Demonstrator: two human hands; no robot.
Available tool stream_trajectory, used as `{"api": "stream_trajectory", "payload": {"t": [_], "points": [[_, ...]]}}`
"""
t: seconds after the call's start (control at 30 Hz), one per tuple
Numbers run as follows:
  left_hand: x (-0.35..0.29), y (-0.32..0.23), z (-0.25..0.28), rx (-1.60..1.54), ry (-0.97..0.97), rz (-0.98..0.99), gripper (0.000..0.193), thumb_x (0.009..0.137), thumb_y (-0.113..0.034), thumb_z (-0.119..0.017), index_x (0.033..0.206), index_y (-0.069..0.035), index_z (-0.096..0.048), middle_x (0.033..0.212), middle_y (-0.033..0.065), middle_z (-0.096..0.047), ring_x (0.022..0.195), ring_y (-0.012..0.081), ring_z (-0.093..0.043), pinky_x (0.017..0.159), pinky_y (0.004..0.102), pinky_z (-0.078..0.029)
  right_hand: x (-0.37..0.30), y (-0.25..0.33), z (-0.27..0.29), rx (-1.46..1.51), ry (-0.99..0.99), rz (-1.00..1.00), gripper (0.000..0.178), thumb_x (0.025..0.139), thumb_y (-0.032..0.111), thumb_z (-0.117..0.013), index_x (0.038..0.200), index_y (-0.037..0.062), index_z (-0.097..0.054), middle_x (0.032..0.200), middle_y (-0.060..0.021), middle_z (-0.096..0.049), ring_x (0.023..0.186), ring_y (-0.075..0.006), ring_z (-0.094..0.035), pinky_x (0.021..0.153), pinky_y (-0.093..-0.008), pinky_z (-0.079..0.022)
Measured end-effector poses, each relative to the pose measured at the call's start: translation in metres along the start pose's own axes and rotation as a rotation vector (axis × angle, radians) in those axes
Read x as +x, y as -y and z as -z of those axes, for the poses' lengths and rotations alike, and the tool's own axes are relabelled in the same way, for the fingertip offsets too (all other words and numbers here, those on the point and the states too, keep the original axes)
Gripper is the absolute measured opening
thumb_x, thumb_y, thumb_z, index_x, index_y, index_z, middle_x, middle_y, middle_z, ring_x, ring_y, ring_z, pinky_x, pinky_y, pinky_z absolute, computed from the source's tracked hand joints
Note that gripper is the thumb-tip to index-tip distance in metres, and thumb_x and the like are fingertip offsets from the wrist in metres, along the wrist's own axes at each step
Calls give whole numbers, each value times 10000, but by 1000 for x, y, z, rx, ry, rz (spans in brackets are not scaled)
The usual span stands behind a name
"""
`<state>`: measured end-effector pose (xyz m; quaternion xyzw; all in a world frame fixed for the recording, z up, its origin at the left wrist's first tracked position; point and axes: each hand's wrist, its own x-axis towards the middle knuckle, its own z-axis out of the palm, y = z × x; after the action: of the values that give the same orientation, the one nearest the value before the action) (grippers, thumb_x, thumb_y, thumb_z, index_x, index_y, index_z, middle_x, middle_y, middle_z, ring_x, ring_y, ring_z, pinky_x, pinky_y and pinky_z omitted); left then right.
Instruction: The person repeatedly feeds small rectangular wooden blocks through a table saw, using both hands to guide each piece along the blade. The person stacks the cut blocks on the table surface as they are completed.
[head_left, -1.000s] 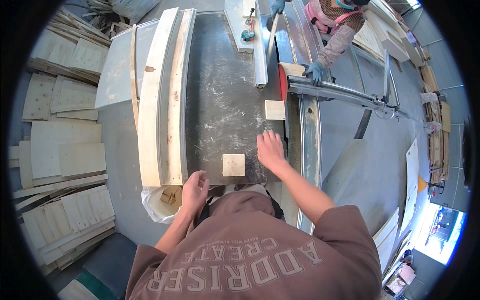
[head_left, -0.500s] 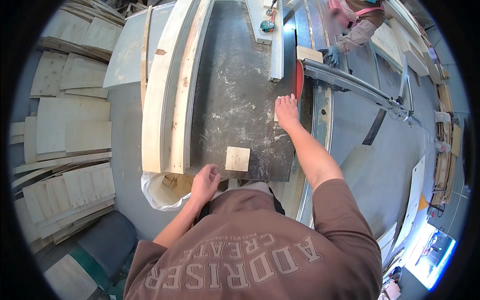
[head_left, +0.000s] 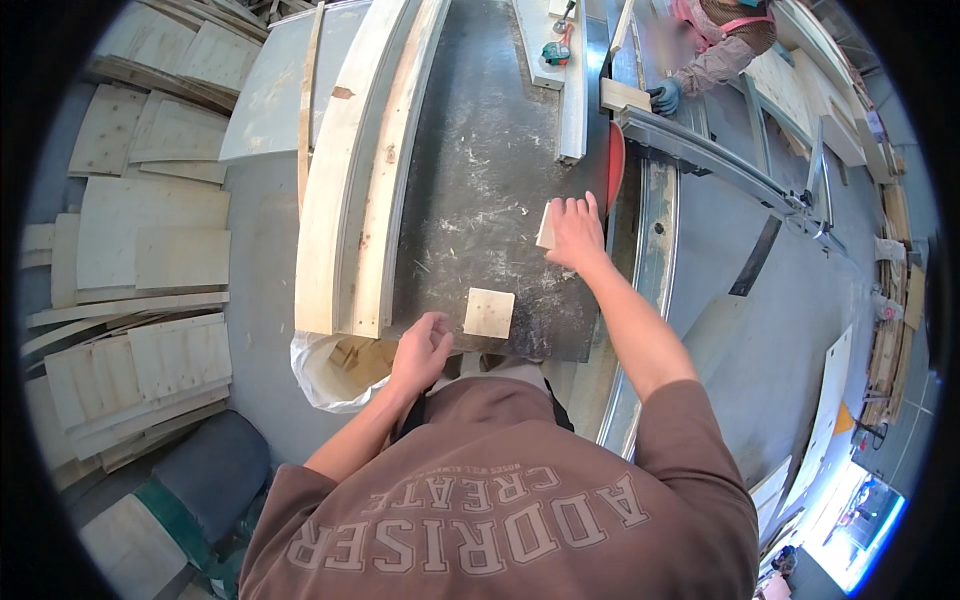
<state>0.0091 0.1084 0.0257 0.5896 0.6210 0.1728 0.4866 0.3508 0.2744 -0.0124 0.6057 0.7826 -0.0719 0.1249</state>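
Note:
My right hand (head_left: 577,232) is closed on a small pale wood block (head_left: 545,225), which my fingers partly cover. It rests over the dark saw table (head_left: 470,190), just left of the red saw guard or blade (head_left: 615,165); I cannot tell which. A square wood block (head_left: 489,313) lies flat near the table's front edge. To its left, my left hand (head_left: 424,350) hovers by that edge with loosely bent fingers and nothing visible in it.
Long boards (head_left: 345,170) line the table's left side, above a white sack (head_left: 335,375) of offcuts. Beyond the guard, a co-worker's gloved hand (head_left: 664,97) touches a wood piece (head_left: 625,96) by the metal fence (head_left: 700,150). A tape measure (head_left: 556,52) lies at the back.
My right hand has drawn the small block leftward, away from the red part. My left hand has come slightly up toward the table edge. The whole view has shifted a little.

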Motion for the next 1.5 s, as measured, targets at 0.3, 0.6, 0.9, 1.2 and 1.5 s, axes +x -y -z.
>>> {"api": "stream_trajectory", "payload": {"t": [0.3,0.6,0.9,1.2,1.5], "points": [[46,71,-52,-376,109,99,542,1035,-96,-583,1539,82,-492,1482,171,-648,1354,249,-615,1132,402,-478,-99,150,21,269,20,242,1005,682,355,-930,1495,-9,-464,1351,-197,-589,1341,-380,-553,1294,-574,-284],[49,7,-49,65,239,199,731,963,-179,-613,1602,105,-398,1348,357,-672,1243,466,-688,1082,469,-522,-137,160,-44,597,-191,-254,976,867,356,-860,1545,-106,-332,1539,-327,-523,1466,-442,-509,1243,-544,-365],[50,21,-58,1,296,150,1112,853,-210,-764,1703,79,-108,1579,384,-496,1457,488,-521,1203,469,-441,-146,155,-49,959,41,-283,1083,855,334,-884,1624,-73,-238,1598,-342,-459,1503,-472,-459,1226,-518,-404],[78,30,-50,877,136,-579,1083,669,-210,-920,1594,-45,-380,1559,214,-489,1457,401,-466,1182,482,-456,-126,143,-39,154,-130,155,1036,660,180,-917,1526,-84,-413,1360,-177,-594,1329,-333,-562,1169,-468,-413],[75,4,-38,888,159,-588,826,643,-219,-918,1367,-56,-556,1259,117,-627,1251,321,-590,1018,450,-532,-122,140,-37,306,-47,131,856,635,88,-892,1389,3,-497,1306,-146,-618,1304,-312,-600,1130,-456,-433]]}}
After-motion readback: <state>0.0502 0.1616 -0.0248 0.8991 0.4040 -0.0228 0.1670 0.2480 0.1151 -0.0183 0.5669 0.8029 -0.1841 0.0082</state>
